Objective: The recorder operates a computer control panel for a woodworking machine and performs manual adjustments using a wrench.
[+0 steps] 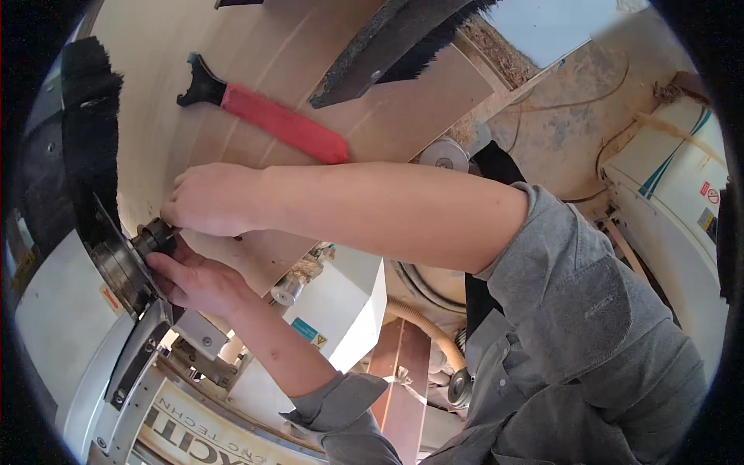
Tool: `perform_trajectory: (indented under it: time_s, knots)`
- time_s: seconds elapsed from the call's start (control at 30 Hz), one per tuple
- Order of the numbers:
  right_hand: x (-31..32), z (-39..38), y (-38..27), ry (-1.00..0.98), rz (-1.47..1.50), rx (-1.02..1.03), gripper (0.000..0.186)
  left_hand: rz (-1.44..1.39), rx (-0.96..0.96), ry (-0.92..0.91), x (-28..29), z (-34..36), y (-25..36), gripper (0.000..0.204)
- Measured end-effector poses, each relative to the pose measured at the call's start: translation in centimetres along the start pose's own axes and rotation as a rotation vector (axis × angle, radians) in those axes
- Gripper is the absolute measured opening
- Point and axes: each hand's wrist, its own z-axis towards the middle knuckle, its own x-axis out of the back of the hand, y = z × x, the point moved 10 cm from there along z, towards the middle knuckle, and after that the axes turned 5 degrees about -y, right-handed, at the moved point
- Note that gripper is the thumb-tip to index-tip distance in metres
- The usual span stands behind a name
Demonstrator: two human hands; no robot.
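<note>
At the left of the view, a dark metal cylindrical fitting point(152, 237) projects from a round flange point(118, 265) on the machine. My left hand point(198, 280) comes up from below, its thumb and fingers closed on the fitting, partly hidden. Above it, my right hand point(213, 198) reaches across with curled fingertips on the fitting's upper end; whatever small part lies under them is unclear. A red-handled wrench point(283, 125) with a black hooked head lies on the wooden board point(163, 93), just above my right forearm.
Black brush strips point(89, 101) line the left side, another brush bar point(364, 58) hangs at the top. A white machine housing point(345, 294) is below the board. A corrugated hose point(422, 329), cables, a reddish plank point(403, 349) and a white cabinet point(659, 178) stand lower and right.
</note>
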Motion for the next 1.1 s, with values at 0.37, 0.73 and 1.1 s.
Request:
perform_trajectory:
  time_s: [0.37,0.73,1.1]
  knots:
    - [0.9,0.0,0.7,-0.014,0.176,-0.048,0.009,0.064,-0.126,0.0,0.1,0.2,1.4,0.041]
    - [0.4,0.1,1.1,-0.052,0.16,-0.078,0.013,0.074,-0.074,-0.118,-0.5,0.2,0.7,0.039]
    - [0.9,-0.1,-0.2,-0.1,0.115,-0.114,0.014,0.059,-0.045,-0.132,0.1,0.8,0.5,0.042]
